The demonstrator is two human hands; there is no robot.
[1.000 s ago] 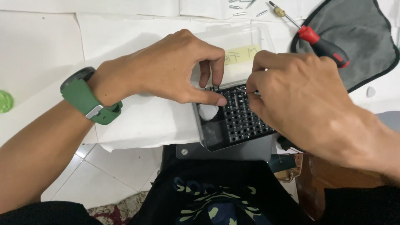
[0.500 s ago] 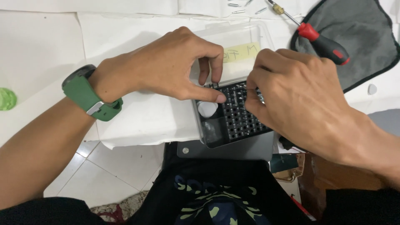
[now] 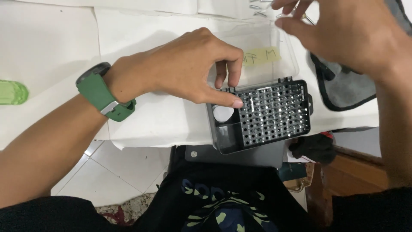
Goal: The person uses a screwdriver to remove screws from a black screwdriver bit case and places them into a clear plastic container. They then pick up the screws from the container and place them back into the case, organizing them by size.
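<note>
A black screwdriver-bit case (image 3: 274, 116) lies open at the table's near edge, its grid filled with several small metal bits. A white round piece (image 3: 223, 114) sits in its left compartment. My left hand (image 3: 184, 64), with a green watch (image 3: 103, 92) on the wrist, grips the case's upper left corner, thumb pressed on the grid. My right hand (image 3: 352, 34) hovers above and to the right of the case, fingertips close together near a thin metal shaft (image 3: 307, 17). Whether it holds a bit is not visible.
The case's clear lid (image 3: 283, 51) lies flat behind it with a yellow note (image 3: 262, 56) under it. A grey cloth (image 3: 343, 90) lies to the right, loose metal bits (image 3: 257, 8) at the top and a green object (image 3: 10, 92) far left. White paper (image 3: 64, 43) covers the table.
My right hand has lifted off the bit grid and moved up and to the right, uncovering the case. My left hand stays on the case's corner. The view is closer.
</note>
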